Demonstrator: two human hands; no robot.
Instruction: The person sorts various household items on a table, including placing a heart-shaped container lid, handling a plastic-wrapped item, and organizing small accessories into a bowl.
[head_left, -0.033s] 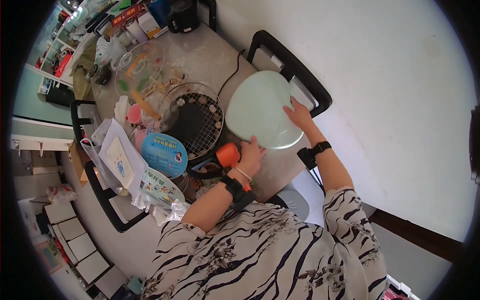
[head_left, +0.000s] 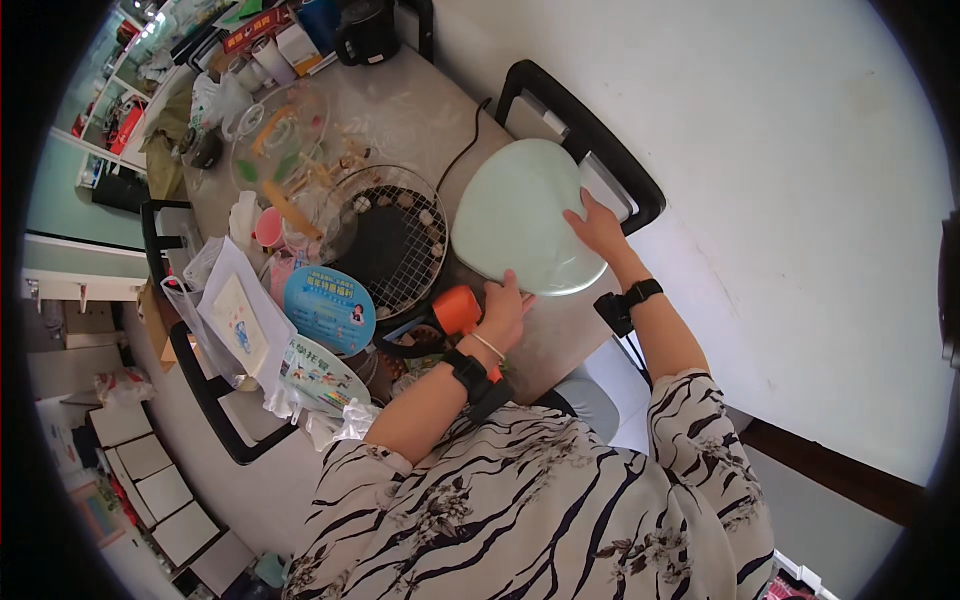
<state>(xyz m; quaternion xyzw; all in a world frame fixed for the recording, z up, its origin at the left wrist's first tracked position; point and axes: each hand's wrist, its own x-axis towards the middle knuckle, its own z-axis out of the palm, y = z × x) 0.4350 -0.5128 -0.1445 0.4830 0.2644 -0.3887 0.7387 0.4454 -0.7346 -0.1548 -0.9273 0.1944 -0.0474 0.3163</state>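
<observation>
A glossy pale green plate-like piece (head_left: 520, 215), shaped like a rounded triangle, lies between my hands at the table's right side. My left hand (head_left: 503, 312) grips its near left edge, thumb on top and fingers partly hidden. At the right edge is my right hand (head_left: 598, 228), thumb over the rim and its other fingers mostly out of sight underneath. Close beside my left hand lies an orange and black tool (head_left: 457, 310), partly covered by the wrist. A round wire-mesh grill (head_left: 415, 240) with a black centre and small pale lumps stands just left of the green piece.
Printed fans, a blue one (head_left: 330, 310) and a white one (head_left: 322, 378), lie left with papers (head_left: 240, 320). A pink cup (head_left: 269, 228) and a clear tray (head_left: 300, 110) stand beyond. Black-framed chairs (head_left: 640, 200) flank the grey table (head_left: 390, 115); a black cord (head_left: 462, 155) runs across it.
The green piece has shifted very slightly away from me, its far edge a little higher in view. Both hands keep their places on it.
</observation>
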